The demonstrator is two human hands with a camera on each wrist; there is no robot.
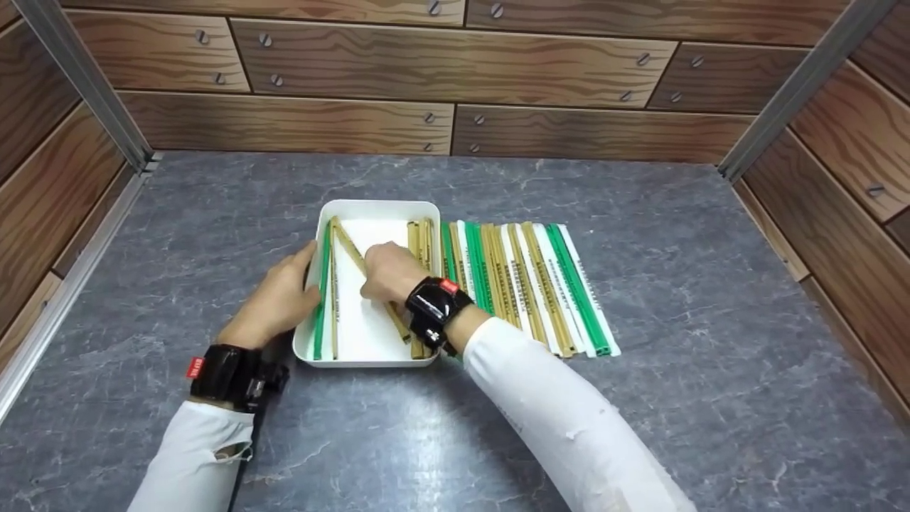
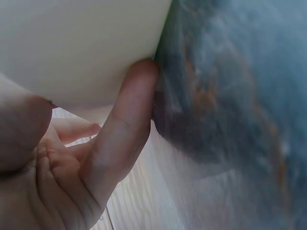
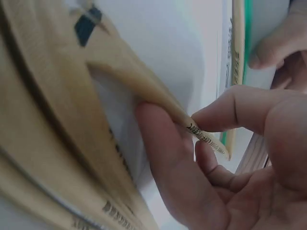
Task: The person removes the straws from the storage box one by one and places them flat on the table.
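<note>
Right sleeve (image 1: 569, 405) nearest head camera. Tan strip (image 1: 350, 249) inside white tray (image 1: 370, 338), pinched by right hand (image 1: 391, 272) between thumb and fingers. Long axis diagonal: far end left, near end right, by tan row (image 1: 414, 238) along right wall. Left hand (image 1: 277, 299) farther from strip, gripping tray's left wall.

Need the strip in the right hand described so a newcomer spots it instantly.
On the grey table, find the white tray with the left hand at its side. Inside, look between the left-wall strips and the right-wall strips. It's the gold strip pinched by the right hand; its neighbours run front to back, but it slants, far end toward the left.
</note>
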